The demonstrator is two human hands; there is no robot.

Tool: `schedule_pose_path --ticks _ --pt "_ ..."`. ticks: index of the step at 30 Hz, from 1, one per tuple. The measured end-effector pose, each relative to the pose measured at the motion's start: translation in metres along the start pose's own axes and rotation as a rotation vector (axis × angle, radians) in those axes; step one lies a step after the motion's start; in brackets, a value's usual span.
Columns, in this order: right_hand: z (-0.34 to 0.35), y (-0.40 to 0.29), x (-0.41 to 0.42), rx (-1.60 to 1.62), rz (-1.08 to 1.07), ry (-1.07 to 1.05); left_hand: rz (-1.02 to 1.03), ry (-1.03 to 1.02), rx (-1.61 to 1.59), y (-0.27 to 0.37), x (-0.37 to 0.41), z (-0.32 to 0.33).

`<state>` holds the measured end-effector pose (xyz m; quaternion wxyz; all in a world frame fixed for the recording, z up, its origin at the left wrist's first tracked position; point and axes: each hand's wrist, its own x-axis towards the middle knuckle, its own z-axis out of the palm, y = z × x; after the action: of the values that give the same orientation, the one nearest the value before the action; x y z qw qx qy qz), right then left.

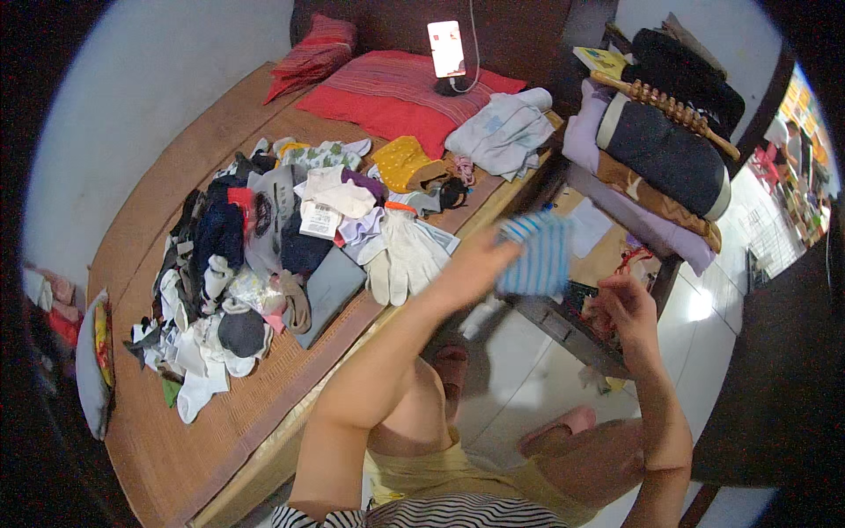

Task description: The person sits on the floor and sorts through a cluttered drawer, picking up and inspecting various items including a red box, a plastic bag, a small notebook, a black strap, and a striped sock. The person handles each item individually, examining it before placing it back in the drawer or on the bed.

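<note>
My left hand [485,261] grips a blue-and-white striped cloth [538,254], blurred and held up beyond the bed's edge. Over the right part of an open drawer [561,330] is my right hand [624,310], with fingers bent and apart and nothing visible between them. Nearest to the left forearm on the bed lie white knit work gloves [399,254] with an orange cuff. Around them spreads a heap of socks, including a white sock [201,393], a yellow dotted cloth [406,162] and a grey flat item [330,294].
The bed carries a woven brown mat [277,389]. A lit phone [447,49] on a stand with a cable sits by the red pillow [396,92]. Right of the bed are folded bedding [667,155] and a wooden roller massager [667,109]. Pink slippers [561,422] are on the tiled floor.
</note>
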<state>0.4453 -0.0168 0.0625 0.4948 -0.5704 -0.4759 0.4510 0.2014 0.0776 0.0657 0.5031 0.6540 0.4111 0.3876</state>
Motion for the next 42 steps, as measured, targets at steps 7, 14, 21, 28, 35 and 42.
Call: schedule_pose_path --ticks 7,14,21,28,35,42 --pt "-0.081 0.024 0.049 0.250 -0.088 0.156 0.024 0.817 -0.617 -0.049 0.020 -0.170" --pt "-0.197 0.153 0.102 -0.626 -0.015 0.277 0.344 1.377 0.933 -0.068 0.035 -0.178" --pt "-0.159 0.192 0.108 -1.383 -0.344 0.032 0.336 0.339 0.429 -0.050 0.040 -0.002" --pt "-0.147 0.178 0.118 -1.345 -0.495 0.099 0.278 0.074 0.620 -0.043 0.026 0.051" --pt "-0.126 0.096 0.103 -0.353 -0.202 -0.004 0.194 -0.128 0.340 -0.056 0.032 0.058" --pt "-0.090 0.037 0.077 0.417 0.051 -0.370 0.189 -0.330 0.180 -0.036 0.023 0.084"
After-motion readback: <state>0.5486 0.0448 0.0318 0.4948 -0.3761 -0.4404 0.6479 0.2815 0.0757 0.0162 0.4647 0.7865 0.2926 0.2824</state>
